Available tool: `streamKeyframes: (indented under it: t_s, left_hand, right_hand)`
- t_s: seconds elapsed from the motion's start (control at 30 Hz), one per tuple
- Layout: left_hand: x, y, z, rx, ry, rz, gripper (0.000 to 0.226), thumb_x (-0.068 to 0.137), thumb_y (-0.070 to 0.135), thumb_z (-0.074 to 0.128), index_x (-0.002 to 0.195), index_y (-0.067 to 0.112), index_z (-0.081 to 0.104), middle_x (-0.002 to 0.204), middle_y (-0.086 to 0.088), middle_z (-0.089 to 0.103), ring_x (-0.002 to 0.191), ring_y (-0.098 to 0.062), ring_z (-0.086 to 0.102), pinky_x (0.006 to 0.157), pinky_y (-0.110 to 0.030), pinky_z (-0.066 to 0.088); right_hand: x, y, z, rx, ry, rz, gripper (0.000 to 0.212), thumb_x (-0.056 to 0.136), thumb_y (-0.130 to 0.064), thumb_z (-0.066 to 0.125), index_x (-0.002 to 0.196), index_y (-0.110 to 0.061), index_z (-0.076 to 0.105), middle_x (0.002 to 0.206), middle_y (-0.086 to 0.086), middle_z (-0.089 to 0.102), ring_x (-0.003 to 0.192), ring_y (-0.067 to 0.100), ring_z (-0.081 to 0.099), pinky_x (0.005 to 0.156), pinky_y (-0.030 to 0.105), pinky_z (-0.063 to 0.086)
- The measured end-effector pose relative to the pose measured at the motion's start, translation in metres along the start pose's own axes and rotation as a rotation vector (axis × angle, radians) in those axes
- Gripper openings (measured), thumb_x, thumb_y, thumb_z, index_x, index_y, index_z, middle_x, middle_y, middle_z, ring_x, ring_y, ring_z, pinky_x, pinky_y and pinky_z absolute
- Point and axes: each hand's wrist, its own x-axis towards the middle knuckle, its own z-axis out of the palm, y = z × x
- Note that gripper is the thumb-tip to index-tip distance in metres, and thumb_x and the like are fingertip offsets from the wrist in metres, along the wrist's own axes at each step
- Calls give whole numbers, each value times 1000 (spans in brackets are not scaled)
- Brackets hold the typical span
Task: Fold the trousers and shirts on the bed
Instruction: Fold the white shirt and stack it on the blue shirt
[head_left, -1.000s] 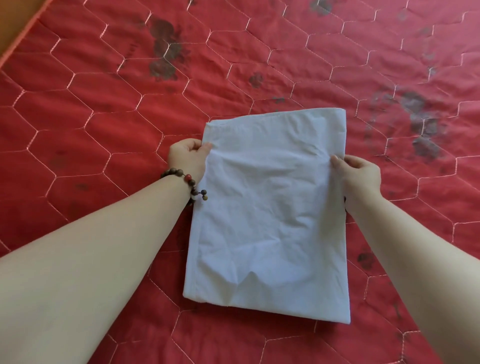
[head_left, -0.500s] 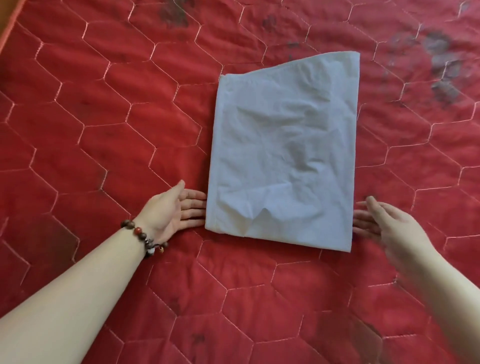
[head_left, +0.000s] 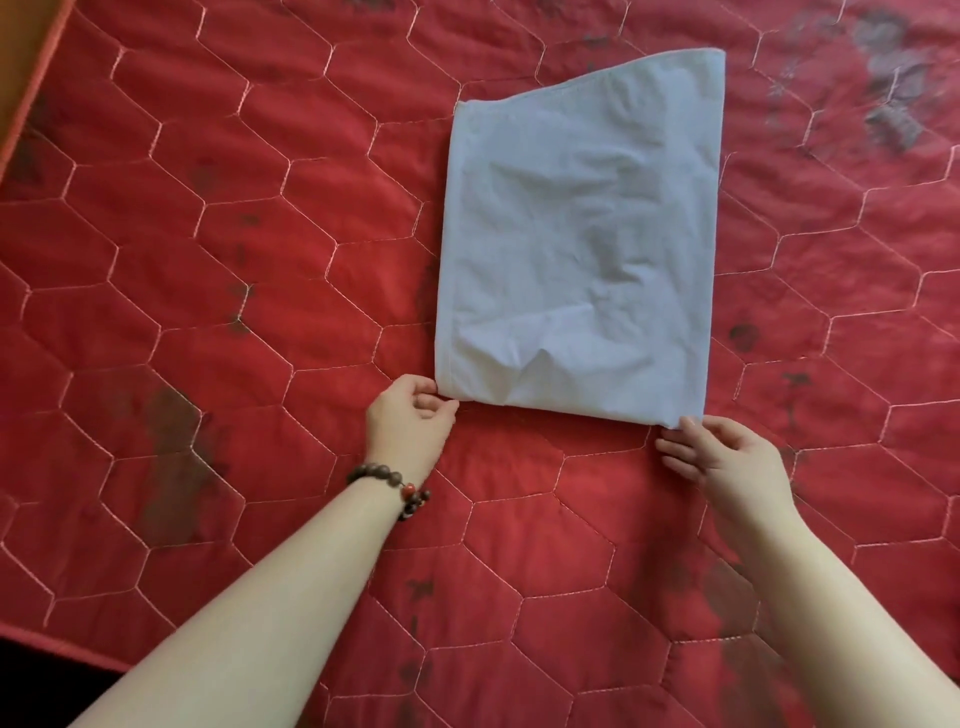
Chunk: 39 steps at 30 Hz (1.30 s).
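Head view: left hand (head_left: 410, 421) pinching, right hand (head_left: 719, 460) seemingly pinching, near corners of pale-blue folded garment (head_left: 576, 249); next, fold far.

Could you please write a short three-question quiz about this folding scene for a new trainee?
1. True or false: the folded white garment lies on the red quilted bed cover.
2. Which wrist wears the bead bracelet? A left, B right.
3. Which corners of the garment are the left hand and right hand at?

Key: 1 true. 2 A. 3 The two near corners, one hand at each.
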Motion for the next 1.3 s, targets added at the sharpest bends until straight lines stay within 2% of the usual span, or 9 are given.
streamKeyframes:
  t_s: [0.1,0.23,0.5,0.57,0.7,0.83,0.9,1.1,1.3]
  left_hand:
    - [0,5,11,184,152,149,11,80,10,68,81,16,59,57,10,55,52,-2,56,60,-12,46]
    - [3,9,12,282,161,179,4,81,14,61,79,12,59,62,2,57,67,-24,59,68,-36,50]
    - [4,4,-8,318,200,317,4,81,10,61,80,12,64,65,1,62,66,-24,62,64,-35,51]
    - [5,3,-7,188,128,215,11,84,4,57,80,12,62,67,-4,67,68,-24,69,63,-33,55]
    - [6,12,-3,-456,-56,-110,22,92,-9,45,90,9,58,74,-8,72,72,-20,73,64,-26,59]
    - [12,13,-11,-690,-330,-312,11,96,3,53,100,6,62,88,-11,74,87,-27,73,75,-34,60]
    - [14,14,-13,-760,-390,-391,11,95,5,54,96,0,64,89,-13,73,86,-27,72,74,-35,61]
    - [19,20,-20,-851,-266,-349,6,86,-6,60,83,-3,64,81,-10,75,76,-15,72,65,-24,58]
    - [16,15,-23,-641,-233,-373,10,87,-3,63,87,7,64,79,-6,70,66,-9,63,58,-18,52]
  right_hand:
    - [-2,0,3,61,16,-14,10,94,-12,60,88,-6,64,87,13,70,78,20,71,68,23,59]
    - [-1,-1,0,75,19,-25,10,94,-12,60,88,-6,65,87,12,70,76,18,72,67,22,57]
    - [1,-9,-6,39,15,-111,11,94,-10,60,86,-8,67,81,11,72,75,14,72,68,20,57]
    - [-1,-6,-3,39,12,-81,12,95,-9,57,86,-7,65,84,13,70,73,14,72,69,22,58]
    - [-3,-4,0,86,-25,4,11,96,-13,56,90,-7,63,94,14,70,85,20,71,76,26,59]
    - [-2,-10,-3,179,-44,76,12,96,-18,56,94,-7,62,96,11,69,87,20,71,76,26,59]
    - [-1,-12,-3,184,-45,104,12,96,-16,56,92,-6,61,94,12,69,86,21,71,77,26,59]
    - [0,-20,-8,219,-28,59,10,92,-9,59,86,-2,63,79,10,73,76,18,72,72,25,59]
    - [-10,-6,-4,193,8,98,11,93,-8,59,84,-3,62,74,9,73,76,19,71,77,26,59]
